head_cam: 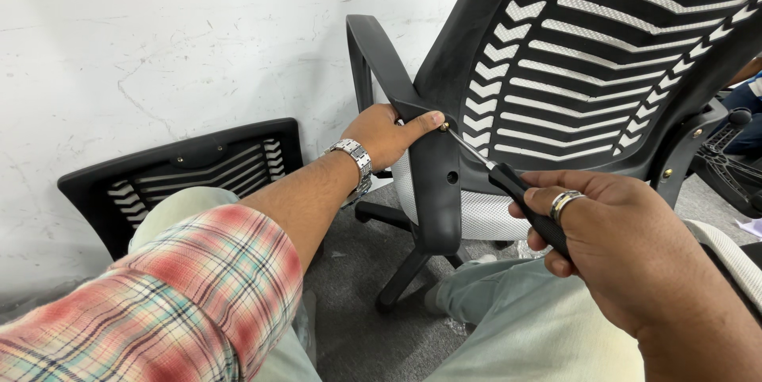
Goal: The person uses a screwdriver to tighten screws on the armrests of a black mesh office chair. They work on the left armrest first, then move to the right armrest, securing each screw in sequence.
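- I take the office chair as my landmark; it stands tilted near the white wall, its black slatted back facing me.
- My left hand is closed around the top of the chair's black armrest bracket, thumb pressed flat beside a small brass screw at the bracket's upper hole.
- My right hand is wrapped shut around the black handle of a screwdriver; its thin shaft runs up-left to the screw, the tip at the screw head.
- The screwdriver looks light and stiff; the smooth handle could slip, so I judge a full-fist grip on the handle best.
- The bracket seems rigid plastic, and the chair probably rolls on its base, so bracing the armrest looks wise.
- A second hole lower on the bracket shows empty.
- Left of the chair, a spare black chair back leans against the wall, well apart from the screw.
- My knees in pale trousers sit below the chair; nothing blocks the shaft's line.
- Right of the chair, another chair base and a person's sleeve show at the edge.
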